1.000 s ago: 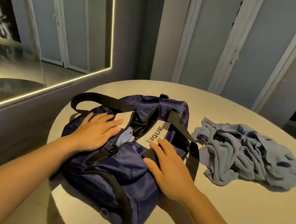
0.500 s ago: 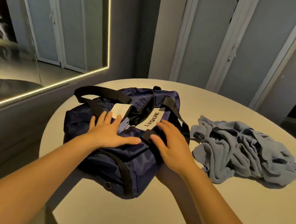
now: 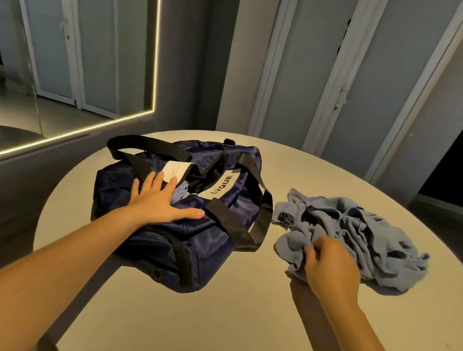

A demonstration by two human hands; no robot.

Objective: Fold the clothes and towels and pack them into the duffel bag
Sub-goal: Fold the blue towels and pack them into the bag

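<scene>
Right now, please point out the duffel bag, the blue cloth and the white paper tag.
duffel bag [image 3: 207, 241]: head view, navy side panel near the strap.
blue cloth [image 3: 366, 236]: head view, middle of the crumpled pile.
white paper tag [image 3: 175, 171]: head view, centre of the tag.

Right hand [image 3: 331, 267] left duffel bag [image 3: 173, 227], now gripping towel [image 3: 367, 230].

**Count of things on the table**

One round table [image 3: 230, 327]. One navy duffel bag [image 3: 170, 244] at 10 o'clock, with two black straps and two white labels. One crumpled blue cloth heap [image 3: 360, 235] at 2 o'clock; how many pieces it holds cannot be told. Two hands: left hand [image 3: 159, 203], right hand [image 3: 331, 267].
</scene>
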